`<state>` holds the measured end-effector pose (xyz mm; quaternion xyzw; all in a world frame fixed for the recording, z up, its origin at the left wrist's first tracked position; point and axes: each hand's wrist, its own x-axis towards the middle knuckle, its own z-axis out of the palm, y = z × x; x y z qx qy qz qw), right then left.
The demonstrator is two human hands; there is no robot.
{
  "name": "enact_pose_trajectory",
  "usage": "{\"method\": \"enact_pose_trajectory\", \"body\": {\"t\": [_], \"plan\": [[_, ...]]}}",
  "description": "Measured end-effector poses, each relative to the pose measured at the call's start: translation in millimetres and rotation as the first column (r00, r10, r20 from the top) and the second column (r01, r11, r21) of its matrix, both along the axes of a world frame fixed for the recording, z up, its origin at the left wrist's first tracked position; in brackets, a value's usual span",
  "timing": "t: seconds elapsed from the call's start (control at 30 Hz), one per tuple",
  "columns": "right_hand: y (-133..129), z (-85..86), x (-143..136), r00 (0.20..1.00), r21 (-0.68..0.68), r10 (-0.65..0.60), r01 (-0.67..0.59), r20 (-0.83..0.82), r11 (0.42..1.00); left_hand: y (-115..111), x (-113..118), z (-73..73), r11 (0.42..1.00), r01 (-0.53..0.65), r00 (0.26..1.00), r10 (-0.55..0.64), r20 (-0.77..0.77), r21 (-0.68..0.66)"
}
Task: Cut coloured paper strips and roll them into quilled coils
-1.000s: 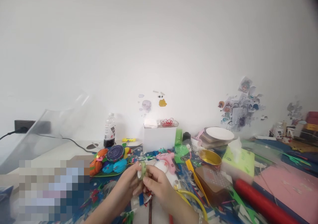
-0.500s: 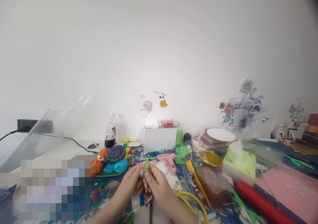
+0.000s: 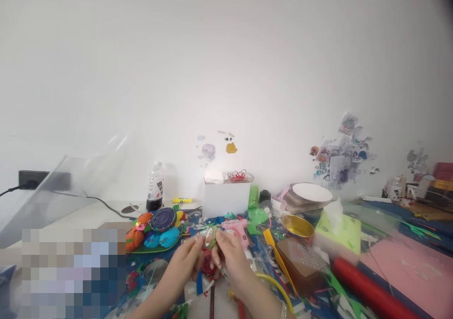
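Between my two hands is a small roll of green tape (image 3: 211,237), its pale core facing left. My right hand (image 3: 231,257) pinches its right side between thumb and fingers. At the opposite side my left hand (image 3: 187,257) is closed, thumb and fingertips against the roll's edge; a loose tape end there is too small to make out. Beneath the hands lie a round red coiled thing (image 3: 209,263) and a dark brown stick (image 3: 212,300). A pink glue gun (image 3: 238,227) rests just beyond my right hand.
Colourful flower-like craft pieces (image 3: 163,220) lie left, near a bottle of dark liquid (image 3: 155,187). A white box (image 3: 226,200) stands behind. To the right are a gold tin (image 3: 299,227), a brown box (image 3: 300,264), a tissue pack (image 3: 338,234) and a red roll (image 3: 368,290). Scraps litter the blue tabletop.
The tape roll has turned so its core shows more, and my hands have spread slightly apart around it. The red coiled thing beneath is now more visible. The view has shifted slightly.
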<state>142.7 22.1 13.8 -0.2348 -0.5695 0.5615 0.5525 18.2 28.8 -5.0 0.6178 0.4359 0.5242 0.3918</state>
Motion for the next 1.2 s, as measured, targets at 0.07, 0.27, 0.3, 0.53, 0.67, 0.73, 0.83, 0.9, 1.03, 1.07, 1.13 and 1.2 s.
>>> {"method": "enact_pose_trajectory", "body": {"t": [0.07, 0.27, 0.3, 0.53, 0.67, 0.73, 0.83, 0.9, 1.03, 1.07, 1.13, 1.2], "plan": [[-2, -0.2, 0, 0.997, -0.063, 0.079, -0.081, -0.025, 0.995, 0, 0, 2.0, 1.0, 0.023, 0.999, -0.023, -0.022, -0.01], [-8, 0.8, -1, 0.988, -0.096, 0.145, -0.15, -0.053, 0.984, -3, 5, 6.9, 0.986, 0.147, 0.989, -0.145, 0.023, -0.084], [-8, 0.9, -1, 0.988, -0.085, 0.149, -0.152, -0.039, 0.985, -5, 6, 7.7, 0.985, 0.142, 0.989, -0.138, 0.046, -0.103], [-4, -0.4, 2, 0.975, 0.11, 0.07, -0.096, 0.213, 0.989, -13, 8, 14.4, 0.967, 0.118, 0.984, -0.083, 0.16, -0.224], [-5, 2.1, 2, 0.979, 0.103, -0.014, -0.007, 0.202, 0.995, -14, 7, 16.1, 0.974, 0.11, 0.991, -0.092, 0.101, -0.198], [-5, 3.5, 2, 0.987, 0.062, -0.051, 0.042, 0.154, 0.997, -15, 8, 17.1, 0.975, 0.133, 0.99, -0.121, 0.074, -0.177], [-2, 3.3, 1, 0.993, -0.008, -0.099, 0.1, 0.069, 0.995, -16, 8, 18.0, 0.985, 0.106, 0.994, -0.102, 0.035, -0.136], [0, 1.8, 0, 0.994, -0.044, -0.099, 0.101, 0.049, 0.994, -16, 8, 17.3, 0.99, 0.084, 0.996, -0.082, 0.018, -0.113], [0, -0.9, -2, 0.997, -0.041, -0.054, 0.056, 0.06, 0.998, -12, 7, 14.8, 0.983, 0.146, 0.989, -0.147, 0.001, -0.111], [-1, -1.0, -3, 0.998, -0.037, -0.036, 0.038, 0.054, 0.999, -11, 7, 14.6, 0.981, 0.154, 0.988, -0.154, 0.003, -0.118], [-4, -0.7, -2, 0.998, -0.019, 0.018, -0.017, 0.057, 1.0, -11, 7, 15.1, 0.98, 0.138, 0.99, -0.139, 0.005, -0.14], [-7, 0.5, -1, 0.991, 0.035, 0.07, -0.074, 0.11, 0.997, -12, 7, 16.8, 0.982, 0.096, 0.995, -0.096, 0.003, -0.164]]}}
